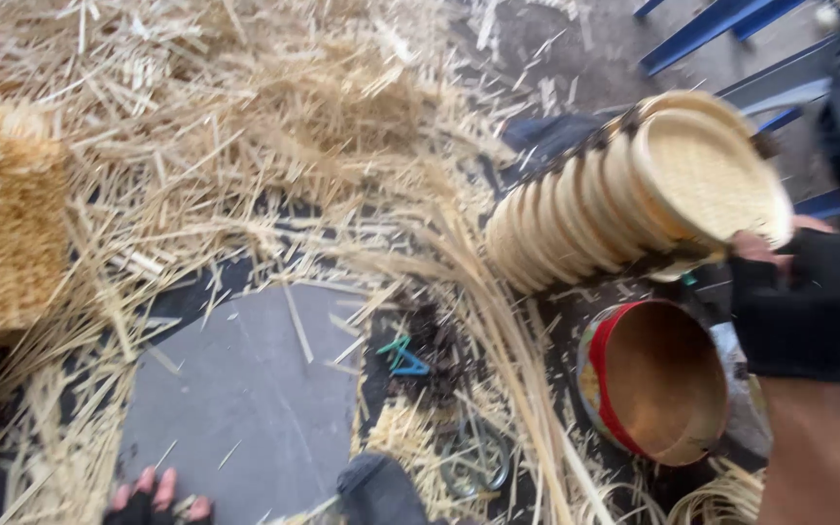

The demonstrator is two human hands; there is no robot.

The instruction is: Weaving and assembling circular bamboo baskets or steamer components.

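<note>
Gloved right hand [801, 309] grips stacked round woven baskets [634, 194] (left hand [153, 498] half-hidden, grip unclear).

A row of woven baskets [624, 194] lies right of the straw heap [245, 126], behind the round tin [653, 379]

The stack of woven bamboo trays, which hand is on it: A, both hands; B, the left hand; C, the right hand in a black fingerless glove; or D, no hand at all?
C: the right hand, in a black fingerless glove, grips the near end of the stack of woven trays, while the left hand is low at the frame's bottom edge, away from it.
</note>
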